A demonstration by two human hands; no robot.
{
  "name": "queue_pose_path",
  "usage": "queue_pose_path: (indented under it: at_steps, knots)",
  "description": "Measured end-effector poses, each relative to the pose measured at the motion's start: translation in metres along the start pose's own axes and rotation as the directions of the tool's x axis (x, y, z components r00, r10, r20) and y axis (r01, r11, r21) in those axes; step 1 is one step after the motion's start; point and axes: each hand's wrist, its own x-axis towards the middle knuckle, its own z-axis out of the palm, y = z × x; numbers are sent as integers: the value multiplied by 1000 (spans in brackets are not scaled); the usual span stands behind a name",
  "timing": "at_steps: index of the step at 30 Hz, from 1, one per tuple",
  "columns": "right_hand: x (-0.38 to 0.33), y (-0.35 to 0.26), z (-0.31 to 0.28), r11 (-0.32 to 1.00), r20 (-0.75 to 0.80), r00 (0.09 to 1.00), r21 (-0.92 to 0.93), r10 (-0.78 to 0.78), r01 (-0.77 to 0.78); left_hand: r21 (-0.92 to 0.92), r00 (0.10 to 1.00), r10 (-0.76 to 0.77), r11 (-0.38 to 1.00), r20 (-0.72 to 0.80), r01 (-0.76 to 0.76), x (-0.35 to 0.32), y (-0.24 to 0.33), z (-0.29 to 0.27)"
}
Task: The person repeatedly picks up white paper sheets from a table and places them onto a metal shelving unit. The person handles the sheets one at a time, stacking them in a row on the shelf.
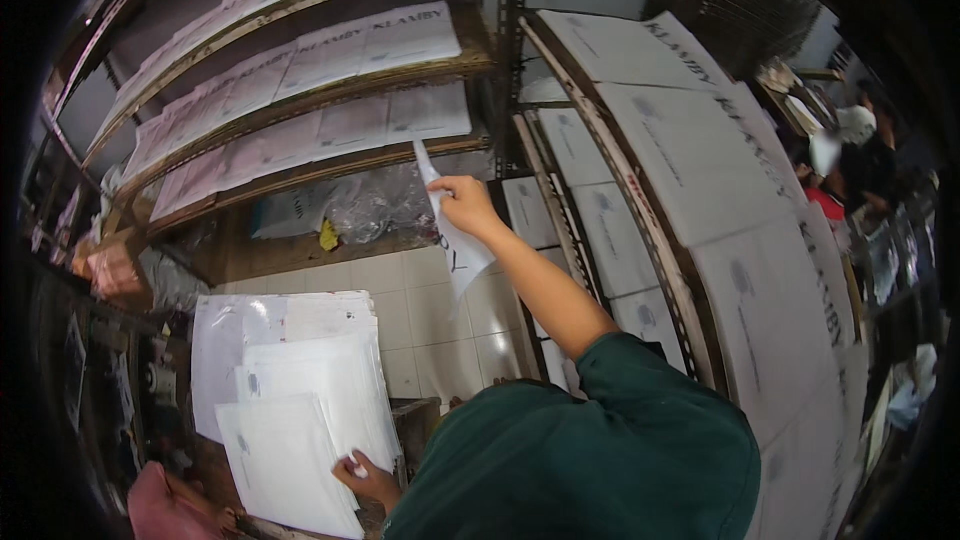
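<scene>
A: "Wooden shelves (330, 93) lined with printed sheets (420, 37) fill the upper left of your frame. Where is your loose sheet (458, 248)?"
B: "Mid-frame, hanging from your right hand (465, 205), which pinches it along its upper part."
A: "And your left hand (368, 480)?"
B: "Lower left, at the right edge of your white stack (320, 370); whether it grips anything, you can't tell."
A: "Handling advice?"
B: "You'd probably do best pinching lightly, the free end clear of edges, to avoid creases."
A: "And the room?"
B: "Pale tiled floor (440, 340) lower centre; a loaded rack (636, 178) along your right."
</scene>
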Motion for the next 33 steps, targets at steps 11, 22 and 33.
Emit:
queue_pose_path:
  at_steps: [11,22,33]
  knots:
    - [-8,-36,-24,935,7,986,-319,168,-157,-521,947,203,852,248,-46,63,44,42]
    - [-79,42,-50,926,-197,917,-78,348,-368,-551,820,57,767,569,329,75,67,66]
    - [-19,31,42,985,52,987,65,155,-158,-604,773,-547,511,321,612,59,-17,21]
